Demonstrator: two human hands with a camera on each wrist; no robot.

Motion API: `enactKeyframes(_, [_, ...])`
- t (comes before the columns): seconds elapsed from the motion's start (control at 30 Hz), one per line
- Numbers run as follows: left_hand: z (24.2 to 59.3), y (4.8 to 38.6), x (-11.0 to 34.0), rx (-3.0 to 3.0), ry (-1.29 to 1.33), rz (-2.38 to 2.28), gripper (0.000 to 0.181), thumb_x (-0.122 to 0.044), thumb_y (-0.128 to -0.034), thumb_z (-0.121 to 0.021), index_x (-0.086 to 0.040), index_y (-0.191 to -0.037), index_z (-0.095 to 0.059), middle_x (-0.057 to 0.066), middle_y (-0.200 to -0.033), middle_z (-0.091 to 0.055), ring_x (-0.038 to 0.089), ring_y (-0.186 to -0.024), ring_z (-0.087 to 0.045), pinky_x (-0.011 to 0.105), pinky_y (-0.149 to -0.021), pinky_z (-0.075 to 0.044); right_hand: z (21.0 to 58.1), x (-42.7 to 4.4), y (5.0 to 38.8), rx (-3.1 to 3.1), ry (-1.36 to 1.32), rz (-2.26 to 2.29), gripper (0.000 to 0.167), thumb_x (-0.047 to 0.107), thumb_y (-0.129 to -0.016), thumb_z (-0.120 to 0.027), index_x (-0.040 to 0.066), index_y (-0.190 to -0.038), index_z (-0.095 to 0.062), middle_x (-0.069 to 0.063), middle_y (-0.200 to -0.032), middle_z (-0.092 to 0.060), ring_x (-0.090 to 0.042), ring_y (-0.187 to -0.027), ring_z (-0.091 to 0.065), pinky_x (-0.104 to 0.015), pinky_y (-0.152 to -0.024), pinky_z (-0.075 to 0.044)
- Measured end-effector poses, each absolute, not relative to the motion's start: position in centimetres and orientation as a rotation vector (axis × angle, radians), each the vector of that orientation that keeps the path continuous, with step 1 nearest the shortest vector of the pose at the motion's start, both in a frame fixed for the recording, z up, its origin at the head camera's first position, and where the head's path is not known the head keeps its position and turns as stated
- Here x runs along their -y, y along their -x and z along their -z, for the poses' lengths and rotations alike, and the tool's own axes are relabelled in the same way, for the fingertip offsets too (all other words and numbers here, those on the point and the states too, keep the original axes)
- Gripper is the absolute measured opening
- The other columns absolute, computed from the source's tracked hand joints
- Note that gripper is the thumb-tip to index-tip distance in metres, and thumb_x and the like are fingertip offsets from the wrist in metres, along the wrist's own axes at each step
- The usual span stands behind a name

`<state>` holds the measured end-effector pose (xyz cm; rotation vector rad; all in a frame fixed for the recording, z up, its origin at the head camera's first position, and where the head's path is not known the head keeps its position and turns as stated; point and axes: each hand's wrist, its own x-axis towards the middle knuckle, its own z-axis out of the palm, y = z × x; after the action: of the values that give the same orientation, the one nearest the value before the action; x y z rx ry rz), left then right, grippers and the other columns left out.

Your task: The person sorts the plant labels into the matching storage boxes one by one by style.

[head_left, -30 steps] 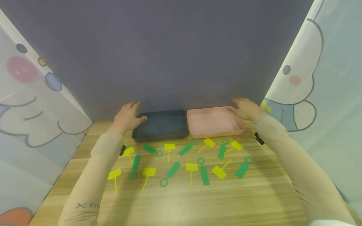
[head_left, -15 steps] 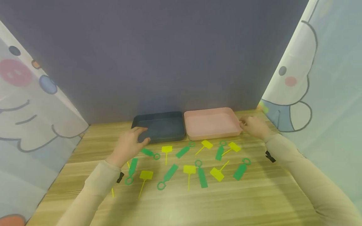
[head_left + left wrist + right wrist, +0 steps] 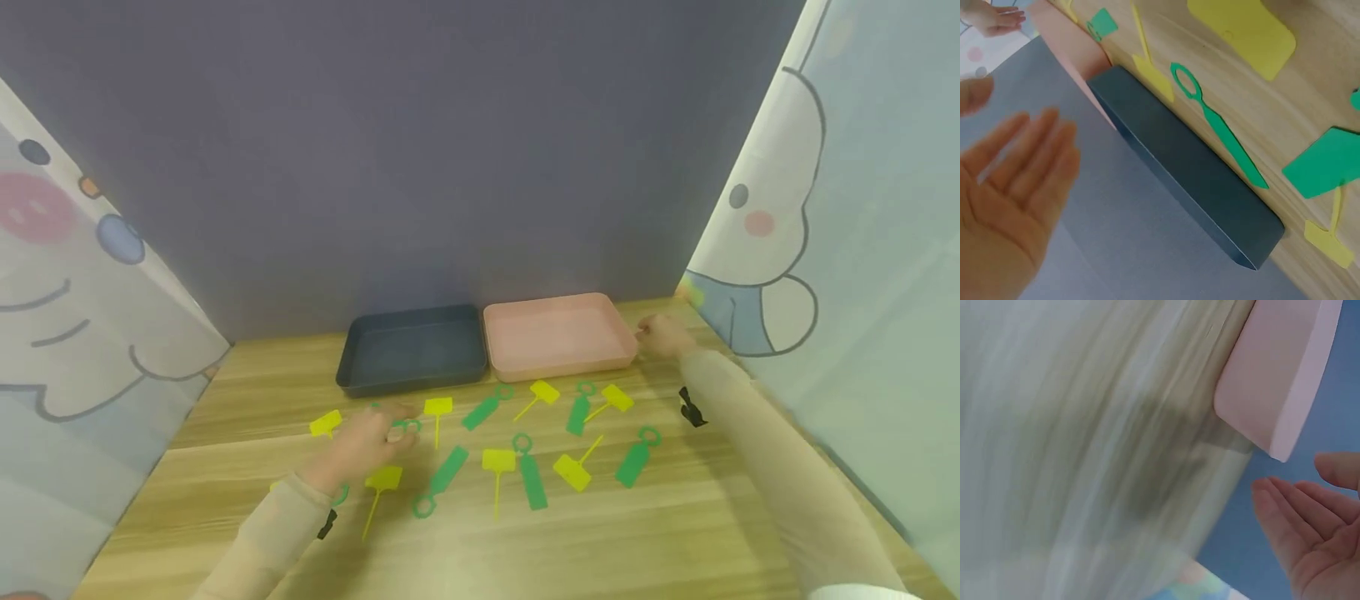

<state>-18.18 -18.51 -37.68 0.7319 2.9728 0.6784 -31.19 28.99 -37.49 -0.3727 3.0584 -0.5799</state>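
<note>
Since a second ago, your left hand (image 3: 360,446) has drawn back from the dark-blue rectangular tray (image 3: 412,354), now ahead of it, to a flat green tag with a ring end (image 3: 1229,140); its fingers are straight, contact unclear. Your right hand (image 3: 663,335) has lowered, thumb and fingers apart, the pale-pink rectangular tray (image 3: 558,337) just left of it.

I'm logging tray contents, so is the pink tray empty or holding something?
Empty. In the head view, the pink tray shows a bare floor; the yellow tags and green tags lie outside, on the table.
</note>
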Motion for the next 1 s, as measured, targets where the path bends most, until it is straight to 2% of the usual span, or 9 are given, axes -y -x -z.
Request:
enactKeyframes(0.03, [37.8,18.1,18.4,-2.954,-0.793,-0.648,0.037,-0.023,-0.0871,-0.061,-0.004,-0.119,-0.059,0.011,-0.119,-0.062,0.031,-0.109,-0.058,0.047,-0.09,-0.048,37.7,-29.1,31.5,-3.036,0.331,0.602,0.035,0.009,-0.089,-0.046,-0.018,-0.113,-0.052,-0.036,-0.11,-0.056,-0.048,-0.1,-0.055,-0.055,-0.087,-0.046])
enactKeyframes(0.13, [38.2,17.8,18.1,-2.901,-0.916,-0.586,0.036,-0.021,-0.0873,-0.061,-0.004,-0.119,-0.059,0.011,-0.117,-0.063,0.031,-0.11,-0.058,0.046,-0.09,-0.048,38.4,-29.2,32.4,-2.957,0.205,0.665,0.045,0.014,-0.091,-0.045,-0.019,-0.121,-0.044,-0.037,-0.12,-0.049,-0.049,-0.109,-0.05,-0.056,-0.094,-0.041])
enactKeyframes(0.23, [38.5,17.6,17.8,-2.906,-0.95,-0.565,0.035,-0.02,-0.0868,-0.062,-0.004,-0.118,-0.059,0.011,-0.115,-0.064,0.03,-0.108,-0.059,0.043,-0.088,-0.05,39.3,-29.5,33.3,-2.938,0.15,0.674,0.046,0.018,-0.092,-0.044,-0.018,-0.12,-0.046,-0.036,-0.119,-0.051,-0.048,-0.108,-0.051,-0.054,-0.093,-0.042])
enactKeyframes(0.3, [38.7,17.4,17.7,-2.91,-0.965,-0.557,0.034,-0.02,-0.0864,-0.062,-0.004,-0.117,-0.06,0.013,-0.116,-0.063,0.032,-0.109,-0.058,0.043,-0.088,-0.05,39.9,-29.6,33.8,-2.94,0.141,0.702,0.042,0.016,-0.091,-0.045,-0.018,-0.114,-0.051,-0.033,-0.109,-0.058,-0.045,-0.099,-0.056,-0.05,-0.088,-0.046])
enactKeyframes(0.4, [39.0,17.2,17.7,-2.907,-0.973,-0.553,0.034,-0.019,-0.086,-0.062,-0.004,-0.116,-0.06,0.015,-0.115,-0.063,0.034,-0.11,-0.057,0.044,-0.088,-0.05,40.6,-29.5,34.3,-2.935,0.132,0.755,0.036,0.013,-0.087,-0.046,-0.017,-0.104,-0.059,-0.027,-0.09,-0.065,-0.035,-0.081,-0.06,-0.04,-0.072,-0.051])
enactKeyframes(0.5, [39.3,17.0,17.8,-2.906,-1.002,-0.546,0.032,-0.019,-0.0857,-0.062,-0.004,-0.114,-0.062,0.016,-0.114,-0.063,0.036,-0.11,-0.056,0.044,-0.087,-0.05,40.8,-29.4,34.3,-2.91,0.069,0.806,0.032,0.01,-0.083,-0.046,-0.015,-0.097,-0.062,-0.017,-0.076,-0.064,-0.025,-0.07,-0.055,-0.029,-0.06,-0.046])
enactKeyframes(0.63, [39.8,17.0,17.8,-2.9,-1.022,-0.554,0.031,-0.019,-0.0855,-0.063,-0.002,-0.112,-0.062,0.017,-0.112,-0.064,0.038,-0.112,-0.055,0.046,-0.09,-0.048,40.7,-29.0,34.1,-2.892,0.023,0.832,0.029,0.006,-0.079,-0.045,-0.013,-0.09,-0.064,-0.01,-0.068,-0.06,-0.02,-0.063,-0.05,-0.024,-0.053,-0.04])
enactKeyframes(0.77, [40.1,16.9,17.9,-2.884,-0.977,-0.561,0.033,-0.02,-0.0858,-0.062,-0.003,-0.113,-0.062,0.014,-0.111,-0.065,0.032,-0.107,-0.059,0.042,-0.088,-0.05,40.7,-28.6,34.1,-2.887,0.028,0.859,0.029,0.006,-0.079,-0.044,-0.013,-0.088,-0.063,-0.009,-0.065,-0.061,-0.017,-0.06,-0.052,-0.022,-0.053,-0.041])
enactKeyframes(1.0, [40.3,16.8,18.1,-2.849,-0.958,-0.58,0.034,-0.021,-0.0863,-0.062,-0.002,-0.115,-0.061,0.013,-0.111,-0.065,0.028,-0.102,-0.062,0.039,-0.083,-0.053,40.4,-28.1,34.0,-2.867,0.003,0.843,0.036,0.007,-0.081,-0.043,-0.017,-0.102,-0.059,-0.019,-0.078,-0.067,-0.022,-0.071,-0.06,-0.026,-0.062,-0.048])
